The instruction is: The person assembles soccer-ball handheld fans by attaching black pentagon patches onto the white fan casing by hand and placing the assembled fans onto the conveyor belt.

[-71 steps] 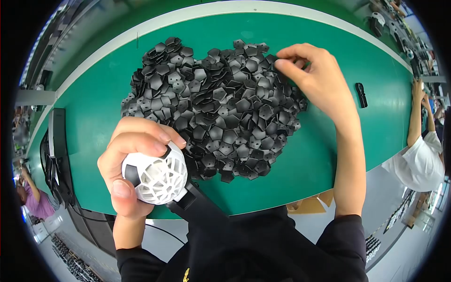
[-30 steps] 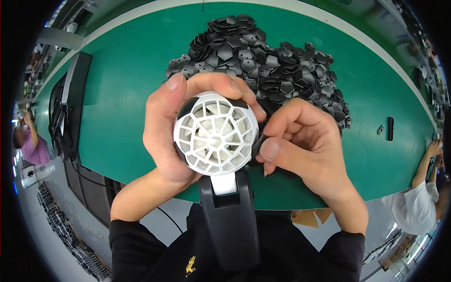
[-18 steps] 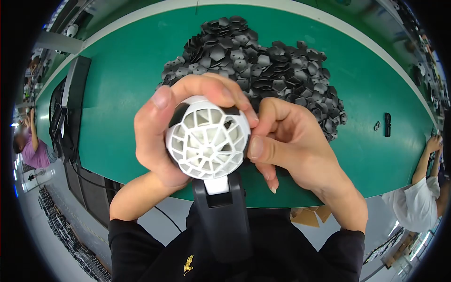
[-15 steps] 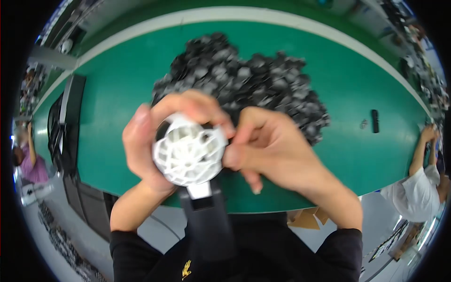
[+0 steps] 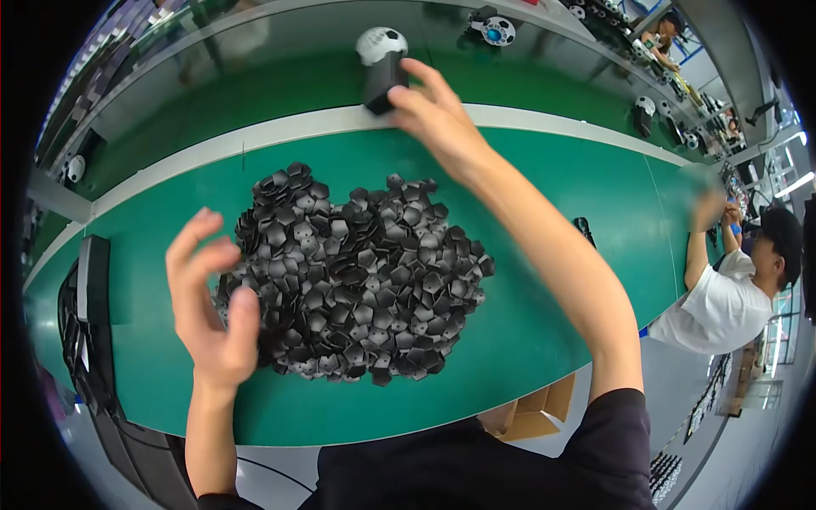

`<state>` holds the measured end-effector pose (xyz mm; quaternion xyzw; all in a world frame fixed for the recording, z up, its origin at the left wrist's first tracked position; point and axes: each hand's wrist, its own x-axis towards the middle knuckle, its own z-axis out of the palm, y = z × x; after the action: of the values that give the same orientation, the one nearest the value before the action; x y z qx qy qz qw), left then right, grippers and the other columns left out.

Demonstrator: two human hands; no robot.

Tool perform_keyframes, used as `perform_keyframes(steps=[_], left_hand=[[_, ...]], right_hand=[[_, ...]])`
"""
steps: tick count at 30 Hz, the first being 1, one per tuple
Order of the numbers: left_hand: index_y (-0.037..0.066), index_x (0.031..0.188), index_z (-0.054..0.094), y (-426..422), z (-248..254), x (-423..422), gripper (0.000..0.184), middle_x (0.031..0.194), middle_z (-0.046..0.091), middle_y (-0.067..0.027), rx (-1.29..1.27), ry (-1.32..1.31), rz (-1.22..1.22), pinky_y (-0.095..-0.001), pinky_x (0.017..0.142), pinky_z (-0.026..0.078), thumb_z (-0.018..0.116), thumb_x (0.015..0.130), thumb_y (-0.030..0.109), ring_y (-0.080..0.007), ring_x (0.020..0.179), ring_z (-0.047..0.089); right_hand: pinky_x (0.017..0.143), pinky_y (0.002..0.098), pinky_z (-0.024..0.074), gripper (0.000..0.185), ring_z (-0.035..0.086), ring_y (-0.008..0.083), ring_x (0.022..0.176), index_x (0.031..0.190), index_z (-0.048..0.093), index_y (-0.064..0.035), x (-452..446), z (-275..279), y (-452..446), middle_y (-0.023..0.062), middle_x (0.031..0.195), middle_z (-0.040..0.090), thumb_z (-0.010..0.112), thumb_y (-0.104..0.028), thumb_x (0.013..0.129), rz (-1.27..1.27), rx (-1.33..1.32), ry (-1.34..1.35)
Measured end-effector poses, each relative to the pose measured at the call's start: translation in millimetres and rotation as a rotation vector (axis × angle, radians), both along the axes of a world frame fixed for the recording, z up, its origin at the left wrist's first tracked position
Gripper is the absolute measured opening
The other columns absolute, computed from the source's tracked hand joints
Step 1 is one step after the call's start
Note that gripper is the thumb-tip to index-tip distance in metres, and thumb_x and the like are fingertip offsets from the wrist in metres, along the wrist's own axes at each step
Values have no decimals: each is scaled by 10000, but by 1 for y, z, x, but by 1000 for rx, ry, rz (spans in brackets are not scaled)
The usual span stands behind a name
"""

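Note:
My right hand [image 5: 438, 119] reaches past the far edge of the green table, its thumb and fingers around the black handle [image 5: 387, 83] of a white ball-shaped device. The device's white head with black patches [image 5: 382, 44] points away from me, over the dark green surface beyond the table edge. At the left, my left hand [image 5: 212, 306] is held up with fingers apart and nothing in it, beside the pile's left side. A large heap of black pentagonal pieces [image 5: 365, 289] lies on the table between my arms.
A black clip-like object [image 5: 584, 229] lies beyond my right forearm. Black gear [image 5: 89, 314] stands at the table's left. Another ball device [image 5: 495, 31] rests on the far surface. A co-worker in white [image 5: 722, 297] is at the right. An open cardboard box [image 5: 535, 410] is below the front edge.
The device has moved from between my hands to the far surface, in my right hand. My left hand has let go of it and moved left. The view has shifted, showing more beyond the table.

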<state>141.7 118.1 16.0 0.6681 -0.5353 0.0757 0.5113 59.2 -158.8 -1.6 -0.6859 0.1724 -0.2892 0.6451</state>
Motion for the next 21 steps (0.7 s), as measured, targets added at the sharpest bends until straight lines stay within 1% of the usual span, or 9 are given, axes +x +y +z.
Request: perform_keyframes(steps=[1,3,5,9,12,15,17,19,21], left_hand=[[15,978,504,3,-1,0,251,1171,458,-196,83,-134,-34,-458,901,381,525,781,169,-366,1144,408],[29,935,529,8,2,0,226,1135,476,-190,97,-202,-63,-450,877,398,546,748,156,-367,1102,436],[59,849,578,11,6,-3,182,1064,511,-178,140,-341,-118,-434,830,433,589,682,131,-368,1020,491],[72,806,580,17,5,-6,152,989,541,-153,180,-269,-245,-445,809,440,593,679,154,-366,956,516],[76,791,582,20,-2,-2,172,957,557,-129,196,-267,-329,-433,774,453,596,706,226,-360,920,523],[6,810,556,14,6,-2,170,882,563,-160,230,-227,-402,-426,704,471,550,743,162,-342,841,555],[-39,864,562,6,15,1,217,889,575,-179,192,-259,-509,-404,676,497,537,783,161,-327,813,577],[-38,752,568,5,22,0,66,768,588,-157,244,-143,-488,-392,658,501,558,712,14,-320,754,594],[-39,759,566,4,17,5,75,767,587,-156,214,-149,-513,-389,648,503,559,710,17,-315,742,597]], right_hand=[[915,382,381,588,465,271,1091,1281,316,-19,2,-13,-24,185,1158,478,577,-197,785,-69,-189,-27],[960,394,336,602,411,306,1146,1267,346,-17,-6,-47,-91,200,1201,452,597,-224,760,-448,-1145,280],[976,385,321,648,375,328,1176,1264,344,-6,-12,-49,-133,229,1217,428,620,-262,737,-615,-971,370],[983,383,317,693,384,342,1165,1257,338,27,-17,-40,-179,241,1225,418,642,-284,717,-714,-715,521],[983,381,319,753,389,347,1159,1260,324,49,-6,-51,-212,245,1230,410,669,-301,689,-742,-876,497],[979,382,330,864,387,360,1166,1275,292,76,8,-50,-253,255,1238,397,707,-340,642,-785,-1002,290],[963,412,355,857,385,377,1166,1296,294,-39,18,-33,-263,252,1275,356,716,-355,620,-851,-994,409],[933,407,382,860,430,384,1124,1276,313,-4,17,-12,-259,263,1237,392,709,-385,615,-795,-939,619],[904,401,408,869,474,392,1081,1257,332,32,20,-6,-251,273,1199,427,703,-416,610,-711,-863,800]])
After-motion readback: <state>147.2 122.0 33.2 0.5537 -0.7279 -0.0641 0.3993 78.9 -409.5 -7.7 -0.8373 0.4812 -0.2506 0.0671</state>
